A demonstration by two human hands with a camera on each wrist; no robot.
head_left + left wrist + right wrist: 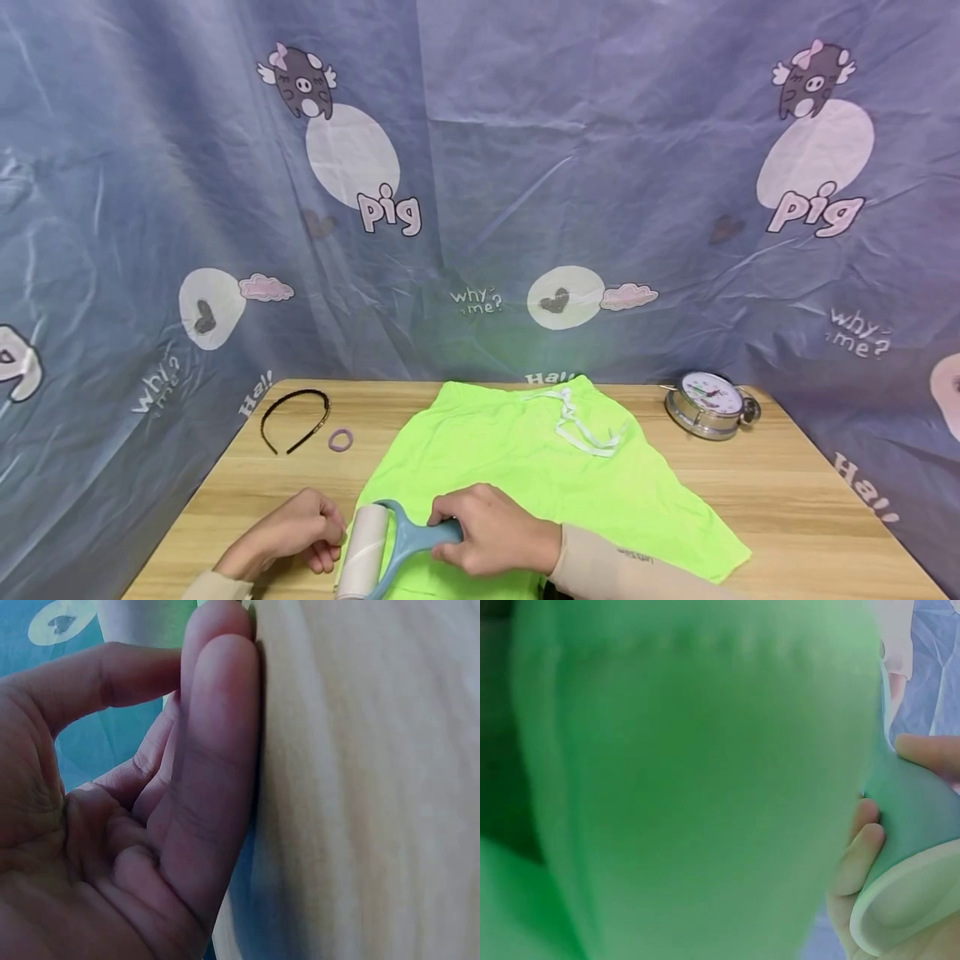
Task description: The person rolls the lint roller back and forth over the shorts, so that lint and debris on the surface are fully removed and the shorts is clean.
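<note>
My right hand (495, 529) grips the blue handle of a lint roller (416, 537). Its white paper roll (365, 554) lies over the left edge of neon green shorts (517, 467), which are spread flat with a white drawstring at the waistband. Beside that edge, my left hand (303, 529) rests low on the wood, fingers loosely bent. Nothing shows in its palm in the left wrist view, where the thumb (112, 675) meets the fingers. Green fabric (697, 787) fills much of the right wrist view, with the roller's handle end (907, 892) at the right.
On the wooden table (795, 500), a black headband (288, 396) and a purple hair tie (341, 440) lie at the back left. A round metal alarm clock (708, 404) lies face up at the back right. Blue printed cloth (480, 167) hangs behind and along both sides.
</note>
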